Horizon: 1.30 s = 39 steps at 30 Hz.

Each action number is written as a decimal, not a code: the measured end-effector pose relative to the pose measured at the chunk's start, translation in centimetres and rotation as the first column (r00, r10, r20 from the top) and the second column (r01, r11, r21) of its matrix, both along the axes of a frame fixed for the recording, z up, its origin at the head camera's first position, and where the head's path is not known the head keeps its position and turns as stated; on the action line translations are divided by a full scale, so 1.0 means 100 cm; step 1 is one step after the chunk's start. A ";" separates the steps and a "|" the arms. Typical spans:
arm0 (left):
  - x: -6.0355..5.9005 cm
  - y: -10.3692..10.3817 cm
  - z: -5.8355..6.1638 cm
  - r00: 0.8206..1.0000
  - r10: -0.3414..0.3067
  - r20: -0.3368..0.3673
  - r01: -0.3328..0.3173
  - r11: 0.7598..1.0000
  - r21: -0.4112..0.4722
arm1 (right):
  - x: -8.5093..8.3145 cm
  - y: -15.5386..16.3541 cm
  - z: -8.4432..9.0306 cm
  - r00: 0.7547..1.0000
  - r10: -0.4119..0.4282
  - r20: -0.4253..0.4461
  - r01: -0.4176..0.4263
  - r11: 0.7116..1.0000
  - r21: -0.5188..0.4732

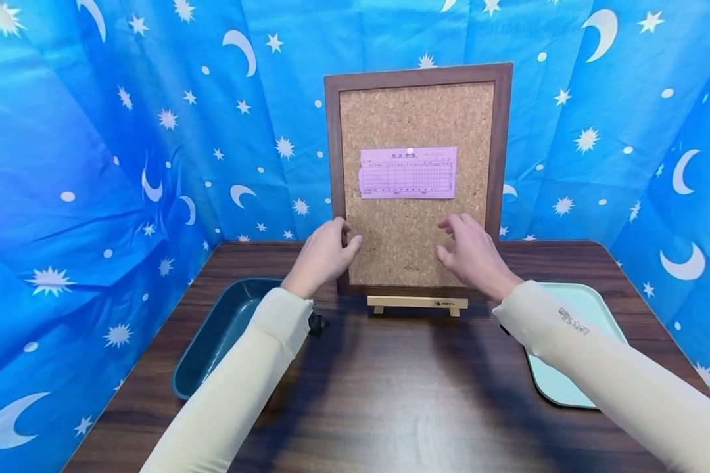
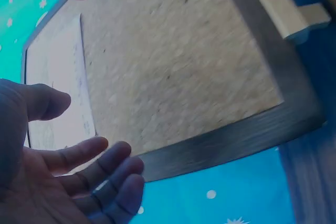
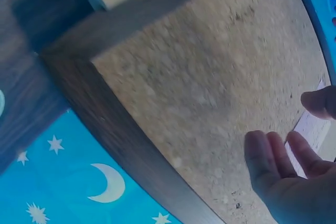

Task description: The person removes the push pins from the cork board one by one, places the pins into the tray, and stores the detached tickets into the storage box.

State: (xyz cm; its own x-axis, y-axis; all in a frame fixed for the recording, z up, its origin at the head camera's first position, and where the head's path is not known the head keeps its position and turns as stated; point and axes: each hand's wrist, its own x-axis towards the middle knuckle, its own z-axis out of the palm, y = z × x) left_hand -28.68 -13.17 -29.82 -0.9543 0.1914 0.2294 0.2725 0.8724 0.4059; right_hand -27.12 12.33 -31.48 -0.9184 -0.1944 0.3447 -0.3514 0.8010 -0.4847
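A cork board [image 1: 414,243] in a brown wooden frame stands upright on a small wooden easel [image 1: 417,302]. On its upper middle hangs a pink printed form [image 1: 408,173], with a small pale pin head at its top edge. My left hand [image 1: 325,253] is in front of the board's lower left side, fingers loosely bent and holding nothing. Over the lower right of the cork, my right hand [image 1: 470,253] has its fingers relaxed, with a gap between thumb and fingertips. Both hands are below the form. In the left wrist view, the form [image 2: 60,77] shows beyond the thumb.
A dark blue tray [image 1: 201,358] lies at the left of the brown table [image 1: 378,407], partly behind the left sleeve. At the right, a pale green tray [image 1: 568,387] sits partly under the right sleeve. Blue cloth [image 1: 284,85] with moons and stars surrounds the table.
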 end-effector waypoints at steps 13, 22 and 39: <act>-0.036 0.012 0.033 0.990 0.094 -0.109 -0.086 0.993 0.076 | -0.046 -0.015 0.056 0.993 -0.020 -0.114 0.008 0.995 -0.100; -0.051 0.014 0.046 0.976 0.153 -0.154 -0.137 0.985 0.107 | -0.078 -0.038 0.089 0.989 -0.031 -0.142 0.017 0.995 -0.096; -0.060 0.033 0.053 0.974 0.178 -0.142 -0.168 0.983 0.076 | -0.100 -0.048 0.098 0.967 -0.092 -0.238 0.078 0.995 -0.069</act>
